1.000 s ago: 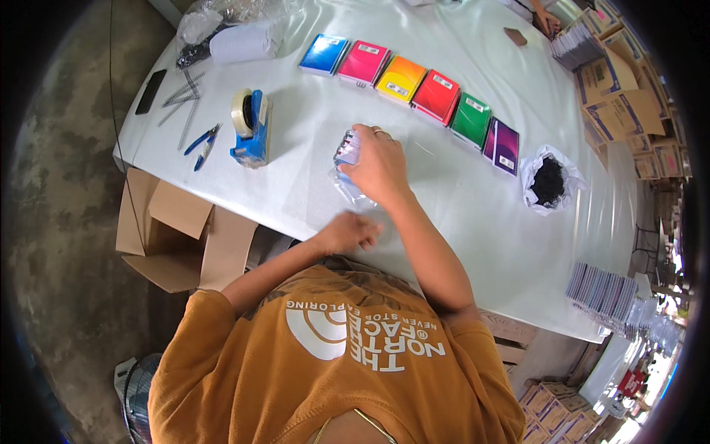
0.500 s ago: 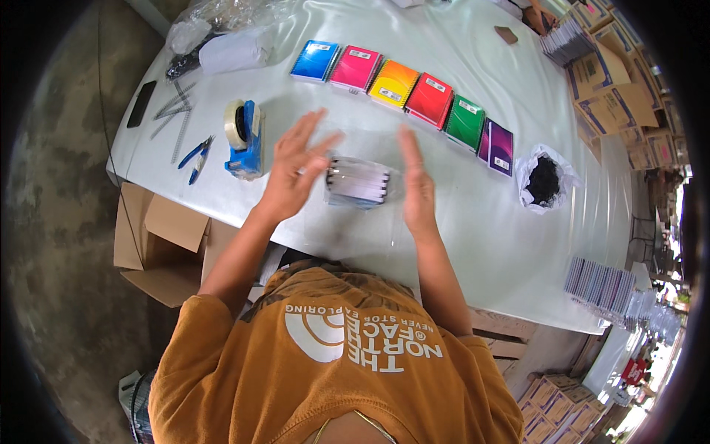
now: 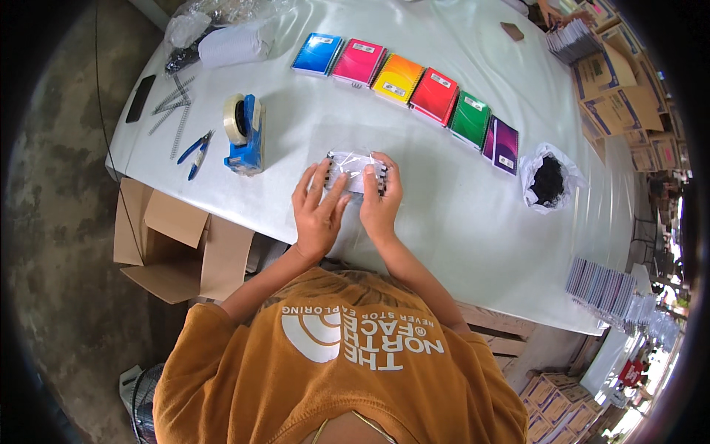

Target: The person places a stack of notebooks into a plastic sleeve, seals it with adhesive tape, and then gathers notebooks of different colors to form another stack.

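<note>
A small stack of spiral notebooks, wrapped in shiny clear plastic film, lies on the table close in front of me. Its black-banded ends face left and right. My left hand holds its left side, fingers on the edge and over the film. On the opposite end, my right hand has its fingers round the edge and its thumb on top. Beyond them runs a curved row of notebooks: blue, pink, yellow, red, green and purple.
To the left are a blue tape dispenser, cutting pliers, loose wire coils and a phone. A white bag with black contents stands right. An open cardboard box sits below the table's left edge.
Both hands were raised apart on either side of the stack. They have come down and inward onto it, and now press the film against its ends.
</note>
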### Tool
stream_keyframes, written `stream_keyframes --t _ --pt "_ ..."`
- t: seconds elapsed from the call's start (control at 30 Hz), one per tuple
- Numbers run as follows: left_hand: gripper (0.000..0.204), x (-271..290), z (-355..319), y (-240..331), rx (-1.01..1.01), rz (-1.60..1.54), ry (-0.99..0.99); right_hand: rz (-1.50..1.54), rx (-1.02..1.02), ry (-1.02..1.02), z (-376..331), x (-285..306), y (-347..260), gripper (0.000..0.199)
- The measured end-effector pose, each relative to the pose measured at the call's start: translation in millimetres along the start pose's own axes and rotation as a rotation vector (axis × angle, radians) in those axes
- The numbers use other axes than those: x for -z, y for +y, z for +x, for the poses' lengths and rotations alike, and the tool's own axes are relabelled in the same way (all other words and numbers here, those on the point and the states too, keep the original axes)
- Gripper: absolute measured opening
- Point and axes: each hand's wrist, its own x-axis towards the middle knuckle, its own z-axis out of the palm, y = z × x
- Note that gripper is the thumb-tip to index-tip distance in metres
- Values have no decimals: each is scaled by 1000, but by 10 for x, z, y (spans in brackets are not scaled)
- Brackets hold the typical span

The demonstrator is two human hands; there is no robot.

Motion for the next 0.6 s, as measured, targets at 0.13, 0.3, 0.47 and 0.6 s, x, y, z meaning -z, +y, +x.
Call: stream_keyframes --t 0.13,0.3,0.47,0.6 --pt "36 117 185 148 -155 174 -173 -298 63 -22 19 83 -92 41" --pt "92 240 251 131 -70 -110 -352 -865 549 -98 -350 117 -113 48" --pt "88 427 779 -72 83 -189 -323 -885 656 -194 -261 137 -178 41" --pt "55 151 1076 -264 -96 -86 -431 -797 725 -212 -151 183 -174 33"
